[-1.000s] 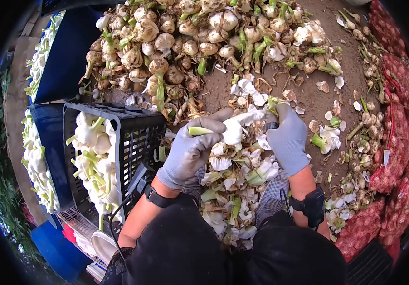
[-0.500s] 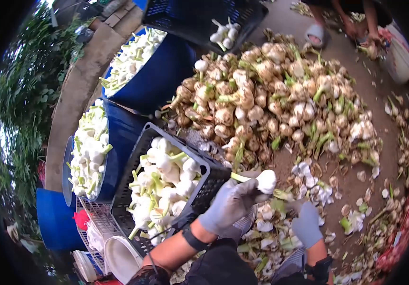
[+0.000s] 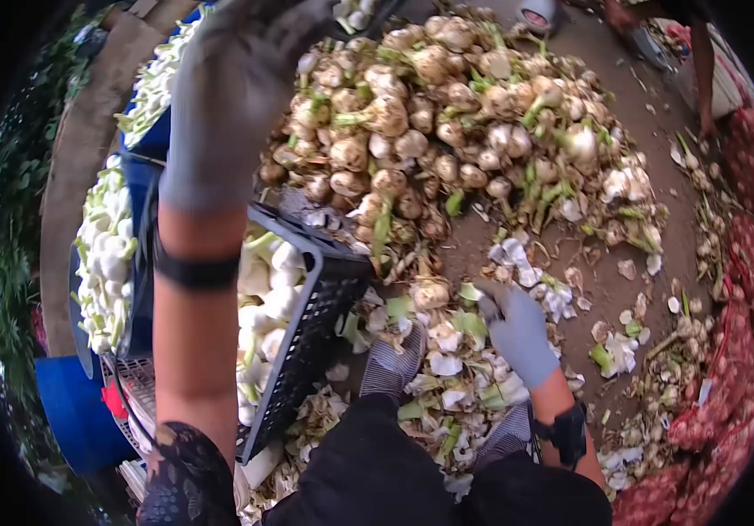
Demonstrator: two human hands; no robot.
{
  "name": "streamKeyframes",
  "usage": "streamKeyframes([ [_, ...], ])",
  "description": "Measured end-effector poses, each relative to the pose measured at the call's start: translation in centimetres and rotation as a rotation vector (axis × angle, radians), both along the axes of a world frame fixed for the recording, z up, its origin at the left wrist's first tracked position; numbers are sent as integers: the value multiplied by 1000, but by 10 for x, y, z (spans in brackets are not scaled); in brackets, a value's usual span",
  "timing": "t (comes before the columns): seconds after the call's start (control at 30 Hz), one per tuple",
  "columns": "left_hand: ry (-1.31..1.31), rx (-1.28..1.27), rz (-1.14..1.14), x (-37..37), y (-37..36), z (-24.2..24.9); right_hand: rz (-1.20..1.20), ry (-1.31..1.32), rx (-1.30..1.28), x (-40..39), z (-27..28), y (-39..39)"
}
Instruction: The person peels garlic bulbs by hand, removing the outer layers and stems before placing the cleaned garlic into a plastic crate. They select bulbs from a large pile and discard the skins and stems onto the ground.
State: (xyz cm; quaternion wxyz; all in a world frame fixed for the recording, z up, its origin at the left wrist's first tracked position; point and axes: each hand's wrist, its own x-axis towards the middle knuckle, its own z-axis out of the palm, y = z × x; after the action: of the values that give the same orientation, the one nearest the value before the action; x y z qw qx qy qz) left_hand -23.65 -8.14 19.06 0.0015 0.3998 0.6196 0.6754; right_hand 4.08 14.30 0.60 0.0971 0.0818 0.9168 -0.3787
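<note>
Head view: left hand (image 3: 235, 98) swings beyond the crate's (image 3: 335, 285) far edge, seemingly pausing two-handed work;
Left fingers: blurred; spread, hold unclear;
Right hand (image 3: 519, 331): fingers half-curled above peelings (image 3: 447, 363); hold unclear

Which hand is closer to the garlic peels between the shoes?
The right. The right hand is above the far edge of the peels; the left hand, blurred, is farther away, reaching forward past the black crate.

Left arm (image 3: 197, 351) outstretched, right fingers (image 3: 500, 303) curled
</note>
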Motion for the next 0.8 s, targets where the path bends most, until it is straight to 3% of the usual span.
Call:
streamKeyframes([
  [0.03, 93, -1, -1, 41, 16, -8, -9, 27, -18, -13, 3, -2],
  [0.1, -314, -294, 219, 108, 19, -30, 156, 250, -9, -35, -11, -13],
  [0.13, -588, -152, 214, 132, 28, -50, 152, 240, -13, -39, -17, -27],
  [0.17, -858, -6, 209, 152, 33, -75, 301, 179, 144, -44, -22, -45],
  [0.2, -1011, -1, 215, 168, 30, -98, 450, 118, 301, -45, -29, -55],
  [0.23, -1162, 8, 223, 183, 25, -123, 449, 115, 298, -43, -38, -57],
  [0.3, -1088, -284, 302, 207, 11, -176, 380, -34, 104, -43, -54, -55],
  [0.33, -1081, -324, 287, 216, 10, -187, 220, -142, -45, -37, -41, -50],
  [0.37, -1087, -370, 266, 229, 11, -195, 224, -155, -45, -26, -34, -47],
  [0.43, -1093, -282, 138, 241, 25, -196, 13, 135, -279, -9, -27, -37],
  [0.47, -1178, -266, 96, 238, 30, -194, 78, 343, -282, -4, -26, -33],
  [0.57, -1304, -124, -3, 220, 37, -183, -257, -32, -969, 15, -5, -15],
  [0.6, -1270, -144, -70, 218, 39, -176, -503, -171, -1377, 16, -3, -7],
  [0.63, -1235, -166, -137, 218, 41, -172, -428, -170, -1186, 19, 5, 6],
  [0.7, -550, -552, -212, 222, 47, -174, -292, -286, -1151, 26, 10, 18],
  [0.73, -718, -457, -278, 230, 54, -168, -307, -287, -1150, 28, 12, 19],
  [0.8, -798, -451, -259, 234, 56, -163, -271, -261, -995, 32, 14, 14],
])
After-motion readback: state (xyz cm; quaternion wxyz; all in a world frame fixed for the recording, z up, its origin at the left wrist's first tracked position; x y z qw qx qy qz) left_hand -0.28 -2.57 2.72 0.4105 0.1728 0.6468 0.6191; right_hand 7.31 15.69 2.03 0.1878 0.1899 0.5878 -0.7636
